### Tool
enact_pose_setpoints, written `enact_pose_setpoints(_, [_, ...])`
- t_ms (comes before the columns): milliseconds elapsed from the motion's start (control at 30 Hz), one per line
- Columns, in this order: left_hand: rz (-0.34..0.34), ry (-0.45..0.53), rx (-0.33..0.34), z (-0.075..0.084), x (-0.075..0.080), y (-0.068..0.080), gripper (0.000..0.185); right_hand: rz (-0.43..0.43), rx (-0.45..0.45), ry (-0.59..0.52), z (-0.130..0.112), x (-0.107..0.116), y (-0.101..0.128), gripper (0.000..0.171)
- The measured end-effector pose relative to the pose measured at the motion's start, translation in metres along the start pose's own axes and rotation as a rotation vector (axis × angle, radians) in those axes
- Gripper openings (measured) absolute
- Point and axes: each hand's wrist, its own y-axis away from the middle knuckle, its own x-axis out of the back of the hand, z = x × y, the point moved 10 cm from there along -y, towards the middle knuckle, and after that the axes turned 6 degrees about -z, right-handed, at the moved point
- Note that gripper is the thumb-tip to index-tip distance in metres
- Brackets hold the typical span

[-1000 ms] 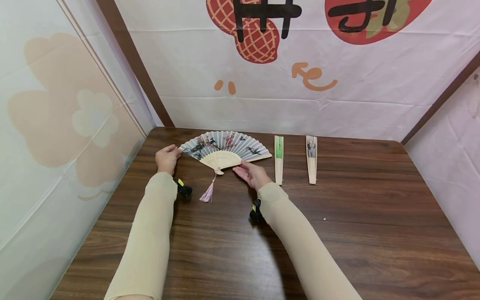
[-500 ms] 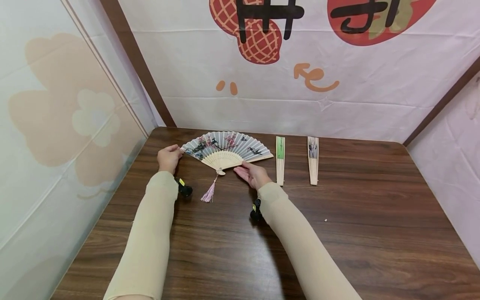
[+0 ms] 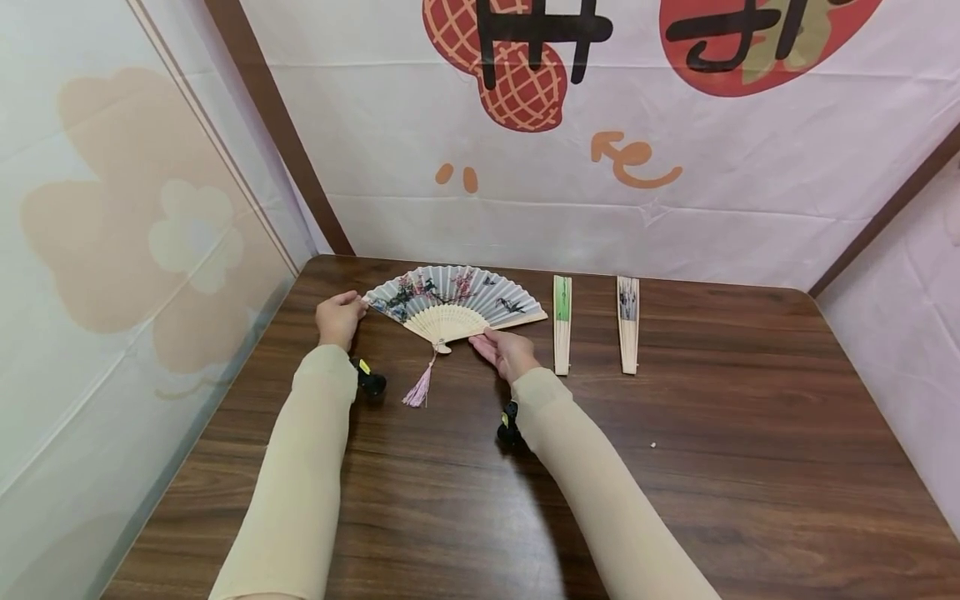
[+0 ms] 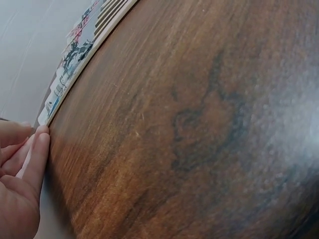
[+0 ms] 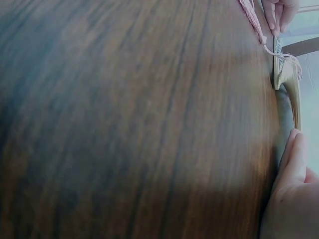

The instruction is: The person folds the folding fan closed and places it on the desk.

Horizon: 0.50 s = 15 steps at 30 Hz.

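Observation:
An unfolded folding fan (image 3: 461,293) with a pale, flower-and-bird printed leaf and cream ribs lies spread near the back of the table. A pink tassel (image 3: 419,388) hangs from its pivot toward the front. At the fan's left corner, my left hand (image 3: 339,318) pinches the end of the outer rib; the left wrist view shows the fingertips (image 4: 42,130) right at that tip. My right hand (image 3: 508,353) holds the lower right edge between thumb and fingers. In the right wrist view, that rib (image 5: 293,102) stands slightly off the table above my fingertips.
Two folded fans lie right of the open one: a green one (image 3: 562,321) and a grey-patterned one (image 3: 628,325). The brown wooden table (image 3: 720,492) meets printed cloth walls (image 3: 480,225) behind and at the sides. A tiny white speck (image 3: 653,445) lies on the right.
Hands and fan keep almost the same places. The whole head view has shifted slightly, and everything sits a few pixels further right and lower.

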Motion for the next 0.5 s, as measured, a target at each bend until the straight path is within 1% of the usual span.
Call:
enact_pose_setpoints(167, [0.042,0.07,-0.014,0.0,0.004,0.003,0.037,-0.018,0.02,0.004,0.0,-0.001,0.001,0.029])
enact_pose_setpoints(333, [0.096,0.139,0.005,-0.004,0.01,0.008,0.035,-0.035,0.028,0.017,0.0,-0.001,0.003,0.029])
enact_pose_setpoints(400, [0.12,0.152,0.006,-0.006,0.014,0.009,0.033,-0.035,0.03,0.019,0.001,0.0,0.004,0.028])
enact_pose_setpoints(500, [0.144,0.178,-0.015,-0.006,0.019,0.01,0.033,-0.033,0.039,0.011,0.001,0.001,0.004,0.028])
